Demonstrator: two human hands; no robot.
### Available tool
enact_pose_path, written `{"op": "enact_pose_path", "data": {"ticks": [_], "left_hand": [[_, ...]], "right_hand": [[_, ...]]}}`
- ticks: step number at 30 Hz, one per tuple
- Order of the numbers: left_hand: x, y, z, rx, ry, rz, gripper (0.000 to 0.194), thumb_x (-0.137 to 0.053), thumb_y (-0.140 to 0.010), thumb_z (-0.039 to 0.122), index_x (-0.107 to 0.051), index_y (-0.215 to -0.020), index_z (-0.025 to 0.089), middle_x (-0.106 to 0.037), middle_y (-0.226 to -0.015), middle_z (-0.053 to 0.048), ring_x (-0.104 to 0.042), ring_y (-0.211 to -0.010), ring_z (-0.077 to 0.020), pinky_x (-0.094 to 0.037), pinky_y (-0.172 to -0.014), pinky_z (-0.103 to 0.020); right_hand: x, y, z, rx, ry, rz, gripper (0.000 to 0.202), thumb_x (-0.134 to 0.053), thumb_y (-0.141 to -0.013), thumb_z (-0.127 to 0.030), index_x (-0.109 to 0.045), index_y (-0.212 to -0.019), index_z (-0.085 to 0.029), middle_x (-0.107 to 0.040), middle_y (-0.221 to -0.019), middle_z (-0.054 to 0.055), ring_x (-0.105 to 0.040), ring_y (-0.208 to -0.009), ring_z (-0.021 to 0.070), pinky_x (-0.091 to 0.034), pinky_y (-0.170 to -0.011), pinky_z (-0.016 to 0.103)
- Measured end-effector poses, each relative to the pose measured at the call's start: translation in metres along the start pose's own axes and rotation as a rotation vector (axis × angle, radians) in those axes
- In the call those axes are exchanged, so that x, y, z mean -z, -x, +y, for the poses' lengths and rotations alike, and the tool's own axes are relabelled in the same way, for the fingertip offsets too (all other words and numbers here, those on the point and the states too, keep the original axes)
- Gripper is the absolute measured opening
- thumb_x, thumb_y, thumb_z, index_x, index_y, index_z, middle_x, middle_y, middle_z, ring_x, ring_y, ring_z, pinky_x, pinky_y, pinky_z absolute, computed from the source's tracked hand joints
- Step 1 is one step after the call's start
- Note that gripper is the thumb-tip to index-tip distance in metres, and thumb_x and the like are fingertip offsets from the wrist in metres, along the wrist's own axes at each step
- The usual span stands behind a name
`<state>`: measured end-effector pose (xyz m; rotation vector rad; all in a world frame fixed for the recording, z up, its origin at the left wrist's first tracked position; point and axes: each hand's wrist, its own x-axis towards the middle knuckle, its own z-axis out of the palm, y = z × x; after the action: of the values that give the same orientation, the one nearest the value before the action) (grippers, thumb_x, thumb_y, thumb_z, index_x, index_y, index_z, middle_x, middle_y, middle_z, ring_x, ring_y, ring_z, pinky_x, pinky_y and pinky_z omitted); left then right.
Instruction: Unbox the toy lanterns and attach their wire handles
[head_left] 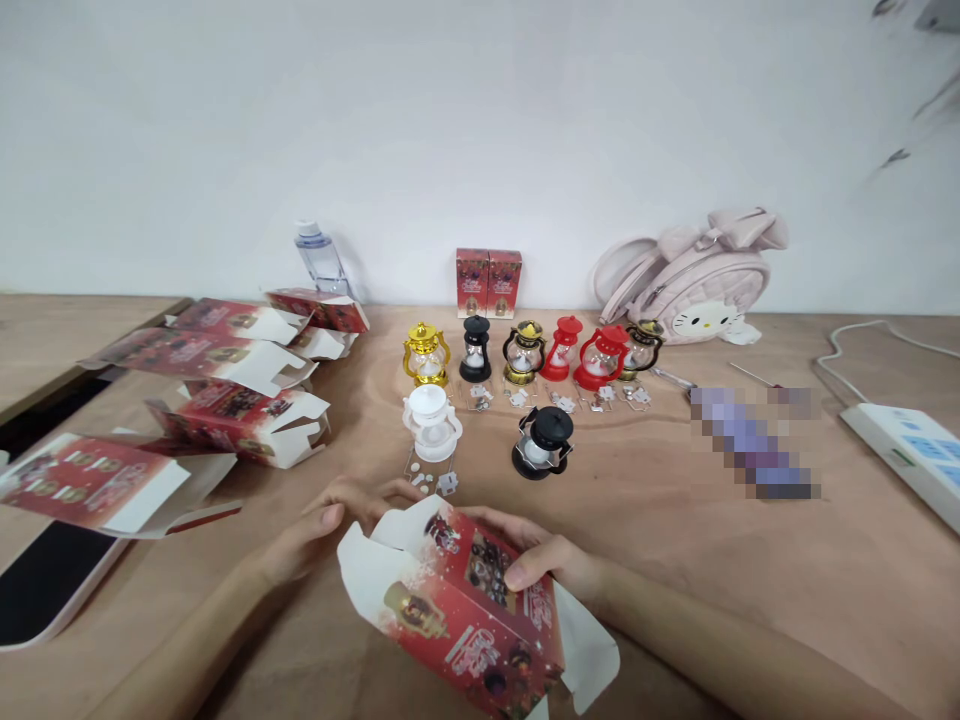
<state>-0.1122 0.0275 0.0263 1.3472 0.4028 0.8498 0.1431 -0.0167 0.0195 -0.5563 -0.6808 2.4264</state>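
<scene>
My right hand point(551, 560) grips a red printed cardboard box point(465, 610) with its thumb on the front face. White flaps stand open at both ends of the box. Just left of the box, my left hand point(341, 515) is held with its fingers loosely stretched out; the fingertips are partly hidden behind a flap. Beyond the hands stand a white mini lantern point(433, 425) and a black mini lantern point(541, 443). Small metal and white parts point(439, 482) lie before the white one.
A row of gold, black, bronze and red lanterns point(523, 352) stands farther back, with two small red boxes point(488, 284) against the wall. Opened red boxes point(217, 350) and a phone point(56, 580) lie left. A pink bag point(705, 285) and power strip point(911, 455) sit right.
</scene>
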Motion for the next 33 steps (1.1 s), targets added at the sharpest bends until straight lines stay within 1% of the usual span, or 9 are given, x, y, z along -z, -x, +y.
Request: {"op": "enact_pose_path", "data": {"ticks": [3,6,12,14,17,20,24,26,33], "left_hand": [[-0.003,0.001,0.004,0.049,0.173,-0.142,0.041,-0.049,-0.087,0.052,-0.070,-0.109,0.024,-0.066,-0.120,-0.010,-0.057,-0.112,-0.0328,-0.044,-0.091,-0.048],[-0.004,0.000,0.011,0.059,0.190,-0.190,0.041,-0.050,-0.089,0.049,-0.065,-0.118,0.026,-0.067,-0.119,-0.007,-0.063,-0.107,-0.0286,-0.048,-0.088,-0.040],[0.000,-0.006,0.018,0.020,0.122,-0.117,0.040,-0.047,-0.090,0.050,-0.066,-0.118,0.028,-0.074,-0.099,-0.004,-0.070,-0.083,-0.0233,-0.053,-0.069,-0.031],[0.000,-0.006,0.015,0.019,0.119,-0.075,0.038,-0.048,-0.090,0.049,-0.067,-0.117,0.029,-0.074,-0.099,-0.003,-0.070,-0.082,-0.0217,-0.053,-0.072,-0.031],[-0.002,-0.003,0.011,0.007,0.112,-0.010,0.031,-0.051,-0.089,0.043,-0.067,-0.114,0.033,-0.073,-0.104,0.000,-0.069,-0.088,-0.0195,-0.051,-0.080,-0.030],[-0.004,-0.002,0.009,0.011,0.075,0.004,0.028,-0.054,-0.087,0.041,-0.069,-0.110,0.034,-0.067,-0.118,0.000,-0.062,-0.109,-0.0253,-0.046,-0.092,-0.038],[-0.002,-0.002,0.009,0.094,-0.060,-0.038,0.044,-0.053,-0.083,0.053,-0.073,-0.105,0.020,-0.047,-0.143,-0.010,-0.039,-0.130,-0.0405,-0.029,-0.106,-0.054],[0.000,-0.002,0.008,0.101,-0.077,-0.028,0.048,-0.053,-0.082,0.055,-0.073,-0.105,0.018,-0.044,-0.144,-0.012,-0.033,-0.134,-0.0420,-0.027,-0.106,-0.056],[-0.003,-0.003,0.007,0.080,0.006,0.040,0.041,-0.061,-0.078,0.049,-0.071,-0.107,0.022,-0.054,-0.136,-0.011,-0.046,-0.124,-0.0388,-0.039,-0.096,-0.049]], "right_hand": [[0.000,0.000,-0.001,0.012,-0.009,-0.005,0.076,-0.070,-0.048,-0.010,-0.056,-0.123,-0.013,-0.068,-0.110,0.009,-0.063,-0.098,0.0229,-0.041,-0.089,0.035],[0.000,0.000,-0.002,0.023,-0.033,0.008,0.072,-0.069,-0.049,-0.011,-0.058,-0.120,-0.014,-0.068,-0.108,0.009,-0.063,-0.094,0.0222,-0.042,-0.088,0.036],[0.001,0.000,0.002,0.083,-0.024,0.033,0.062,-0.076,-0.057,-0.028,-0.059,-0.115,-0.014,-0.068,-0.104,0.009,-0.063,-0.087,0.0197,-0.042,-0.084,0.032],[0.002,0.000,0.004,0.111,0.001,0.026,0.066,-0.079,-0.059,-0.039,-0.058,-0.117,-0.016,-0.065,-0.111,0.009,-0.062,-0.094,0.0204,-0.041,-0.088,0.032],[0.003,0.000,0.005,0.103,0.045,-0.002,0.081,-0.085,-0.053,-0.047,-0.054,-0.122,-0.018,-0.064,-0.114,0.009,-0.061,-0.098,0.0208,-0.041,-0.088,0.032],[0.004,0.000,0.002,0.003,0.110,-0.021,0.084,-0.089,-0.047,-0.034,-0.055,-0.122,-0.019,-0.067,-0.108,0.007,-0.062,-0.095,0.0207,-0.043,-0.087,0.033],[0.003,0.001,-0.001,-0.059,0.154,-0.028,0.076,-0.089,-0.046,-0.022,-0.059,-0.117,-0.019,-0.068,-0.105,0.005,-0.062,-0.096,0.0217,-0.043,-0.090,0.037],[0.002,0.001,-0.002,-0.066,0.165,-0.018,0.072,-0.089,-0.045,-0.020,-0.061,-0.112,-0.018,-0.069,-0.102,0.005,-0.063,-0.094,0.0212,-0.043,-0.089,0.036],[0.001,0.002,-0.003,-0.072,0.138,-0.003,0.064,-0.088,-0.042,-0.017,-0.065,-0.103,-0.014,-0.072,-0.090,0.004,-0.065,-0.082,0.0181,-0.046,-0.083,0.033]]}}
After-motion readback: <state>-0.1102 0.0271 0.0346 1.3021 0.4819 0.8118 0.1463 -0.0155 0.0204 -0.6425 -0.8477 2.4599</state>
